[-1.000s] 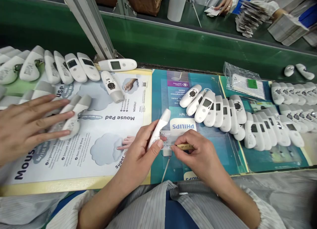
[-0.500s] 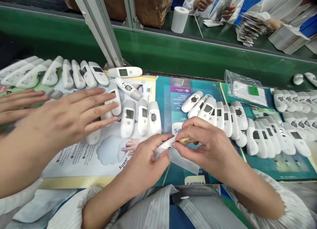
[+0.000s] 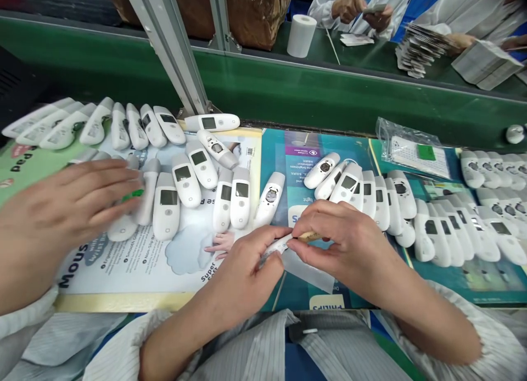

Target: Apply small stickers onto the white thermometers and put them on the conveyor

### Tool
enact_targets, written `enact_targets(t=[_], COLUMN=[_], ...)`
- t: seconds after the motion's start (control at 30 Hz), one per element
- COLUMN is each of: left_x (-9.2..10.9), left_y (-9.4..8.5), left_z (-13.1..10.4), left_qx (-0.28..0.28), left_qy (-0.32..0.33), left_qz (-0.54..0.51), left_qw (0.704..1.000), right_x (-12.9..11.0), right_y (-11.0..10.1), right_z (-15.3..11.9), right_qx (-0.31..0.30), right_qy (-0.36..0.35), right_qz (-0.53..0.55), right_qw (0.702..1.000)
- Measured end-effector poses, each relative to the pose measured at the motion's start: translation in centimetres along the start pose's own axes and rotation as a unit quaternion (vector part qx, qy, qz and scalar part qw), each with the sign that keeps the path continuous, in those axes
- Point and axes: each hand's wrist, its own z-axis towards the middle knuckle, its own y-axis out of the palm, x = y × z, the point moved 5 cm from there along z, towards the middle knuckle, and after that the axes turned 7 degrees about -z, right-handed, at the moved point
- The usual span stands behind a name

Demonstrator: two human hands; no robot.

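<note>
My left hand (image 3: 242,265) holds a white handheld thermometer (image 3: 279,244) low over the blue Philips sheet (image 3: 296,161). My right hand (image 3: 346,244) pinches a small tan stick-like tool (image 3: 309,236) whose tip meets the thermometer's end. Most of the thermometer is hidden by my fingers. Under my hands lies a clear film sheet (image 3: 307,274). A loose thermometer (image 3: 269,197) lies just beyond my left hand.
A co-worker's hand (image 3: 61,216) at the left rests on several thermometers (image 3: 193,183) on a mouse-pad sheet (image 3: 135,260). A row of thermometers (image 3: 415,211) lies at the right, with a plastic bag (image 3: 411,147) behind. Past the green conveyor (image 3: 288,84), other people handle paper.
The co-worker's hand has drawn back to the left, leaving several thermometers spread on the mouse-pad sheet. My hands stay together on the thermometer, barely shifted.
</note>
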Motion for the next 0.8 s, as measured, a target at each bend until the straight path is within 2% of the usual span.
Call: enact_targets(t=[0.37, 0.8], left_x=[0.23, 0.32], left_y=[0.06, 0.14], left_z=[-0.17, -0.04], left_qx=[-0.003, -0.021], left_qy=[-0.006, -0.002], left_qz=[0.0, -0.018], left_qw=[1.0, 1.0], right_x=[0.01, 0.07], right_y=[-0.11, -0.19], right_z=[-0.09, 0.27], right_qx=[0.006, -0.026], right_qy=[-0.008, -0.022], right_qz=[0.021, 0.05], right_qw=[1.0, 0.998])
